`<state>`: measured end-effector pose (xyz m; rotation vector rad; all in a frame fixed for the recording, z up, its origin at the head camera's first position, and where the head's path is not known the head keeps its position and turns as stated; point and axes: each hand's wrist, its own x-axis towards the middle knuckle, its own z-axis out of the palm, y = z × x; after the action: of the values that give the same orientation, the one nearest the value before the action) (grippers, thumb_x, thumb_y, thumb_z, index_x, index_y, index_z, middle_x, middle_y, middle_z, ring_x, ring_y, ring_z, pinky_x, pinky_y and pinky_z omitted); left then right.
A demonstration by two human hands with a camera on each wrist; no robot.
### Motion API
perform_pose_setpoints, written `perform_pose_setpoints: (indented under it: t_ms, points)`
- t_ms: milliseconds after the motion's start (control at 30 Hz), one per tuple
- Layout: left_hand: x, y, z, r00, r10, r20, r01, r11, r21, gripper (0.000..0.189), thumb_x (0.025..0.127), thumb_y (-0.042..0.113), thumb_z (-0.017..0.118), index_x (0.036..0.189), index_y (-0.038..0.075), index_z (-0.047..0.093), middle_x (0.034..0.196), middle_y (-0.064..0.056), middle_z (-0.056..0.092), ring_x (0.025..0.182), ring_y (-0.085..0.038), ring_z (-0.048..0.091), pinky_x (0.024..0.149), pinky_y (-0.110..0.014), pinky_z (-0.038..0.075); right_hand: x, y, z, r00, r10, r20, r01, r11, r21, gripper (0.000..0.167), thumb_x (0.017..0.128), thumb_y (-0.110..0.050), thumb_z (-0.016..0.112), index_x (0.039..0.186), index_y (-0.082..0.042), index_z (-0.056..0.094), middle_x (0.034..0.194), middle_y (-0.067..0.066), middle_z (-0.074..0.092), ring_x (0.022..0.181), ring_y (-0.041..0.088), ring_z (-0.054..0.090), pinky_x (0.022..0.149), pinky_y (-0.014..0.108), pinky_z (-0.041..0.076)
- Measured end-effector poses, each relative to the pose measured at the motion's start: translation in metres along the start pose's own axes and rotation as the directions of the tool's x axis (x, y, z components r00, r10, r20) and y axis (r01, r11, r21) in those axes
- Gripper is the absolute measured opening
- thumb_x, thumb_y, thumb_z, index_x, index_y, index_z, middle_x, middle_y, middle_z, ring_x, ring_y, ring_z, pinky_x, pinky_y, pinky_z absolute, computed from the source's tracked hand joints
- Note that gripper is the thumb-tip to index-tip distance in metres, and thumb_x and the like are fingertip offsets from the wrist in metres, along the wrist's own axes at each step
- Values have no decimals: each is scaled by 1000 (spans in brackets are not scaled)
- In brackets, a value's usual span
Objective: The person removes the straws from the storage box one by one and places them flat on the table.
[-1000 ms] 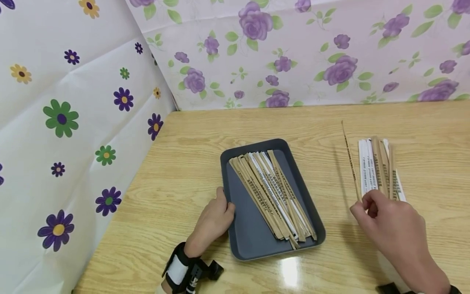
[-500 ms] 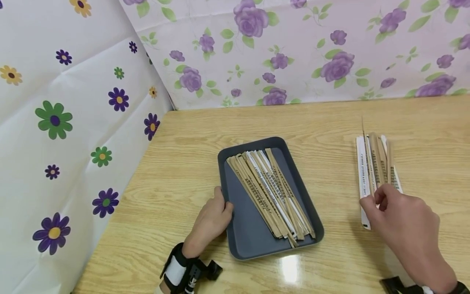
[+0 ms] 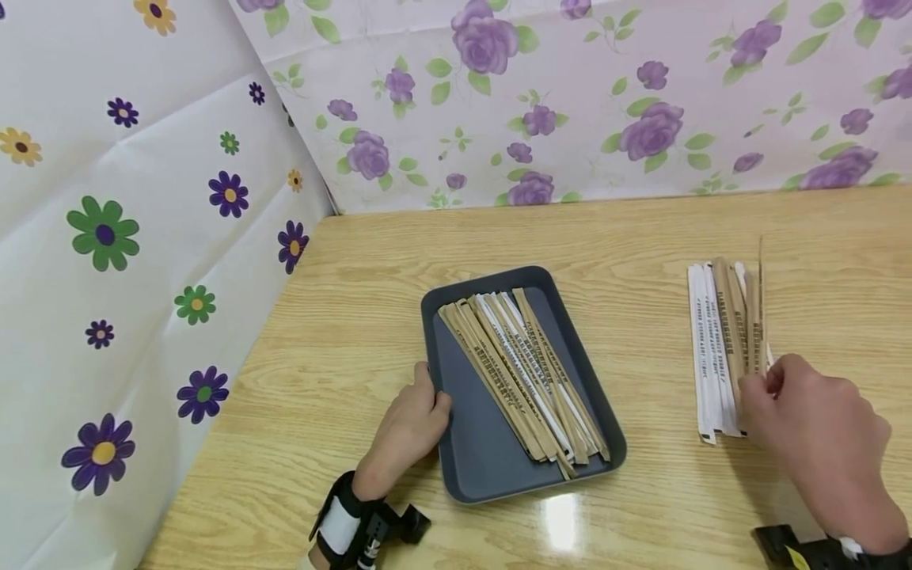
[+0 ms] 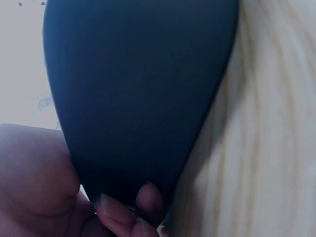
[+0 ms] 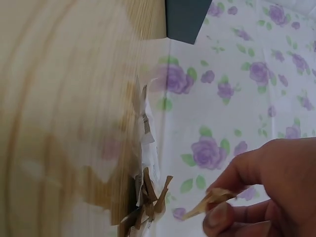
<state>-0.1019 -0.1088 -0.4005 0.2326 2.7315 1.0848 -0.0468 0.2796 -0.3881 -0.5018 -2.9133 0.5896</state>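
My left hand (image 3: pixel 408 416) grips the left side of a dark grey tray (image 3: pixel 470 451). In the left wrist view, fingertips show against the tray's dark outer surface (image 4: pixel 138 94). A bundle of slim brown and white paper-wrapped sticks (image 3: pixel 523 372) lies slantwise inside it, some ends at the front rim. Over on the right, my right hand (image 3: pixel 819 431) pinches the near end of a brown paper-wrapped stick (image 3: pixel 761 309) between thumb and index finger. Its far end points up and away, over the right edge of a smaller row of brown and white wrapped sticks (image 3: pixel 704 356).
All of this is on a light wood table (image 3: pixel 306 356). A purple-rose sheet (image 3: pixel 570 103) hangs along the back edge, and a daisy-patterned sheet (image 3: pixel 157 293) borders the left. Black camera straps (image 3: pixel 349 522) circle the wrists.
My right hand has carried the brown paper-wrapped stick rightward, from left of the small row across to its right edge. The left hand stays on the tray.
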Motion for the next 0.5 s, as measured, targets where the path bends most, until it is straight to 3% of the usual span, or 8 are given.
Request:
perform_pose_setpoints:
  t_ms: [167, 333, 500]
  points:
    - [0, 0, 0, 1000, -3, 3, 3, 1000, -3, 28, 99, 10, 40, 120, -8, 40, 55, -4, 40, 40, -17, 40, 41, -30, 30, 2, 4, 2, 996, 18, 82, -17, 1000, -16, 27, 92, -27, 41, 78, -5, 52, 59, 6, 49, 51, 24, 44, 46, 38, 28]
    - [-1, 1, -1, 1000, -3, 2, 3, 1000, -6, 29, 99, 10, 40, 122, -8, 39, 55, -5, 42, 41, -17, 41, 42, -30, 31, 4, 3, 3, 994, -3, 112, 7, 1000, -29, 27, 92, -22, 41, 85, 1, 54, 59, 8, 49, 50, 23, 44, 43, 37, 31]
    - [-1, 2, 0, 1000, 0, 3, 0, 1000, -6, 29, 99, 11, 40, 121, -9, 39, 56, -5, 42, 41, -17, 41, 42, -29, 30, 4, 3, 5, 985, -16, 173, 23, 999, -42, 29, 95, -26, 42, 86, 0, 54, 60, 7, 48, 51, 23, 44, 43, 37, 31]
